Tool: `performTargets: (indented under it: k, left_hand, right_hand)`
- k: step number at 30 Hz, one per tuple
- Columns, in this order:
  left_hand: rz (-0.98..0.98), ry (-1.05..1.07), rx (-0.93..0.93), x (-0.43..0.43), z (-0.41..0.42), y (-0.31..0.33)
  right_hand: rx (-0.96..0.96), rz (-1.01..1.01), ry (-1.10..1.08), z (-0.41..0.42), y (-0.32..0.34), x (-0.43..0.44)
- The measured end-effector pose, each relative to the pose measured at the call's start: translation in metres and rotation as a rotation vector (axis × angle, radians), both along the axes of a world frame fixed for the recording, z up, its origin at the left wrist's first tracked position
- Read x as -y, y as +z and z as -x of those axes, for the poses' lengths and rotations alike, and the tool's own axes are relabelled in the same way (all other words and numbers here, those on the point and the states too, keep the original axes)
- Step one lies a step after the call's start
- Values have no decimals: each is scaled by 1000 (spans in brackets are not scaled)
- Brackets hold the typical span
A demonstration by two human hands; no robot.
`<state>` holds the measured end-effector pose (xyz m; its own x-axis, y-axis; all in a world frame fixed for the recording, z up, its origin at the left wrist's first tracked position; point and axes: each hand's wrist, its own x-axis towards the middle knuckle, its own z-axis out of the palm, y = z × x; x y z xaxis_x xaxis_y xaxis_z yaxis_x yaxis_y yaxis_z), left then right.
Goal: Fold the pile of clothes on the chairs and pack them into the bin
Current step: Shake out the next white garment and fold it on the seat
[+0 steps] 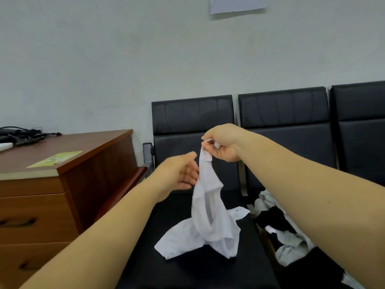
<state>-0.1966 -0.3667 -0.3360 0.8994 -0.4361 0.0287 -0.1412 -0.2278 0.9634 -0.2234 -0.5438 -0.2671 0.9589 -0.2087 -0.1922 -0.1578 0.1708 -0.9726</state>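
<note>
A white garment [208,217] hangs over the seat of the left black chair [187,265], its lower part and sleeves resting on the cushion. My right hand [221,142] pinches the garment's top edge by its label and holds it up. My left hand [181,174] is open, fingers relaxed, just left of the hanging cloth and almost touching it. A pile of white, black and pale grey clothes [281,230] lies on the neighbouring chair seat, partly hidden by my right forearm. No bin is in view.
A brown wooden desk with drawers [62,184] stands to the left, with black cables [23,134] and a yellow-green sheet [55,159] on top. Black chair backs [283,113] line the pale wall. A paper [237,4] hangs on the wall above.
</note>
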Motion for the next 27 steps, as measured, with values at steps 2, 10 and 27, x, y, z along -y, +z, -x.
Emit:
performTargets:
  k: [2,10,27]
  left_hand:
    - [-151,-112,48,2,5,-8]
    - [-373,82,240,6,-18,-37]
    - [48,198,-129,-55,-70,0]
  right_hand:
    - [25,-31,-8,-2,1,-4]
    - [109,30,11,3,-5,-2]
    - [147,684,-79,-8,-34,55]
